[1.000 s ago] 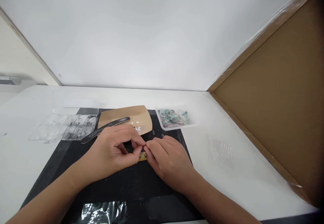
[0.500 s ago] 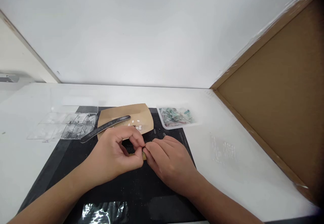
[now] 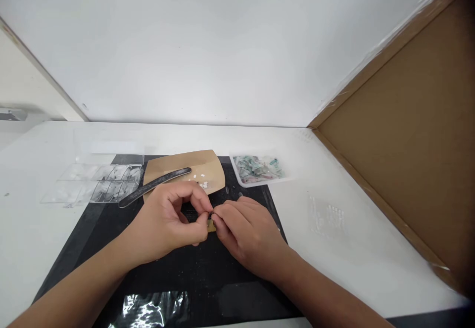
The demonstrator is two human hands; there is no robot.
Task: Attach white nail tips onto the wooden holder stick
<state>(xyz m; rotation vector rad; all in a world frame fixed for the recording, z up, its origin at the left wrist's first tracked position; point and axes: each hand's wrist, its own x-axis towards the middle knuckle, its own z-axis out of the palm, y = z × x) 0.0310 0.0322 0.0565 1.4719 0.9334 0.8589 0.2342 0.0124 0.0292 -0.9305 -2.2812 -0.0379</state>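
Note:
My left hand and my right hand meet fingertip to fingertip over the black mat. Both are closed in a pinch on something tiny that I cannot make out. A small tan strip peeks out just under the fingertips, lying on the mat. Behind the hands lies a brown paper sheet with several small white nail tips on it, and a long dark nail file rests across its left side.
A clear compartment box sits at the left, partly on the mat. A small white tray of greenish bits stands to the right of the paper. A clear sheet of dots lies on the white table. A brown board walls the right side.
The hands have stayed pinched together at the same spot, with only slight finger shifts. The view has tilted a little.

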